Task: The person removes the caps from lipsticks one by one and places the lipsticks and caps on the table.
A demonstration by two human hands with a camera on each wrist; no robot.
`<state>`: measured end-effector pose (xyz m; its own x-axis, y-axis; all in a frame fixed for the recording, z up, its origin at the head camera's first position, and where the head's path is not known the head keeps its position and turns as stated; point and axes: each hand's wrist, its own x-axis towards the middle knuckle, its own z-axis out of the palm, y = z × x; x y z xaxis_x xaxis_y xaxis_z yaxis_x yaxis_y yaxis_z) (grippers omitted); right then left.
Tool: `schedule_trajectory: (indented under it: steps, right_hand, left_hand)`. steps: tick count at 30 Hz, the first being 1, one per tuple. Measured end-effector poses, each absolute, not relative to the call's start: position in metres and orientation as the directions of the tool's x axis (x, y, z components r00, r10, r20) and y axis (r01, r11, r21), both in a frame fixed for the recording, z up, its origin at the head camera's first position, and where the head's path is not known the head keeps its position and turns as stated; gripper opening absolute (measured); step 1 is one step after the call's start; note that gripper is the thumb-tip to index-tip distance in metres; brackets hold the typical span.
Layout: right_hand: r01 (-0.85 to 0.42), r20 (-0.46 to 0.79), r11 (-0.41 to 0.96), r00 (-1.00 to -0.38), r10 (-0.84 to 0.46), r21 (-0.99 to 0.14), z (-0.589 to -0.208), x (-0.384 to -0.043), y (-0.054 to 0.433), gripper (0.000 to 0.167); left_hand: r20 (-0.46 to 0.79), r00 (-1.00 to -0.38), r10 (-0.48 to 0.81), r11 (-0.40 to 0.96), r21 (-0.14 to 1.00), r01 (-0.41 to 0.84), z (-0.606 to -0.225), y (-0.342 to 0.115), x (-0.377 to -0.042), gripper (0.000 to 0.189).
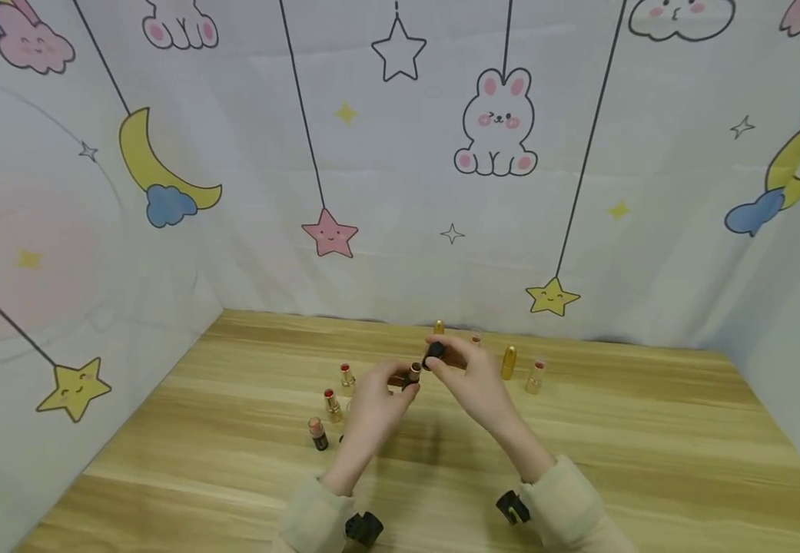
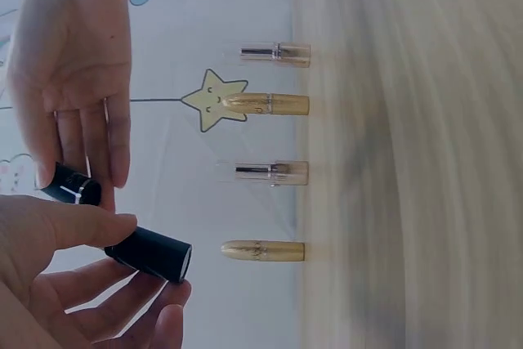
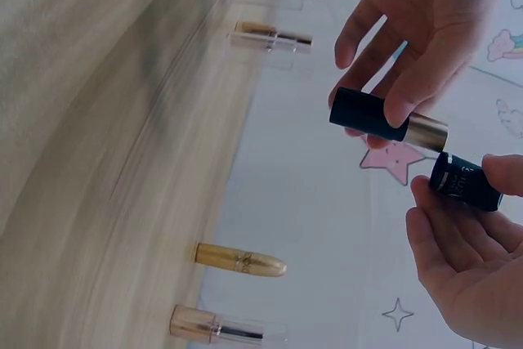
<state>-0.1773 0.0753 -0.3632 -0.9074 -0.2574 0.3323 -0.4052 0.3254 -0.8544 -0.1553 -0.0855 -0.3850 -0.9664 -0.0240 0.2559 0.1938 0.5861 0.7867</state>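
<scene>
My left hand (image 1: 375,403) grips the black base of a lipstick (image 3: 372,114) between thumb and fingers. A gold collar stands out of its top. My right hand (image 1: 476,384) pinches a short black lipstick cap (image 3: 466,181) with pale markings. In the right wrist view, the cap's rim is right at the collar's end and set at a slant to it. Both hands are raised above the wooden table (image 1: 648,453). From the left wrist view, the base's flat bottom points away from the cap, and my left fingers cover part of the black tube.
To the left stand lipsticks with clear tops (image 1: 332,403) and a black-based peach one (image 1: 317,434). At the back right are gold bullet-shaped tubes (image 1: 508,362) and a clear-topped lipstick (image 1: 536,376). A patterned curtain (image 1: 400,161) hangs behind the table.
</scene>
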Motion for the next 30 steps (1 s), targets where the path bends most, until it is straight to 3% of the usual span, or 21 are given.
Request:
schedule_trajectory:
  steps: [9,21,30]
  right_hand:
    - [-0.451,0.361,0.276,-0.876,-0.32,-0.849,-0.365,-0.157,0.066,0.034]
    - [-0.461,0.284,0.319,-0.836,-0.47,-0.828,-0.381,-0.134,0.037,0.024]
    - [-0.581,0.32,0.346,-0.751,-0.578,-0.737,-0.394,-0.124,0.016,0.025]
  left_hand:
    - [0.274,-0.962,0.016,0.622,0.75,0.223,-0.379,-0.113,-0.132,0.016]
    - [0.154,-0.987,-0.035,0.566,0.818,0.108,-0.377,-0.155,-0.097,0.019]
    - [0.201,-0.979,-0.02,0.629,0.764,0.144,-0.383,-0.181,-0.08,0.018]
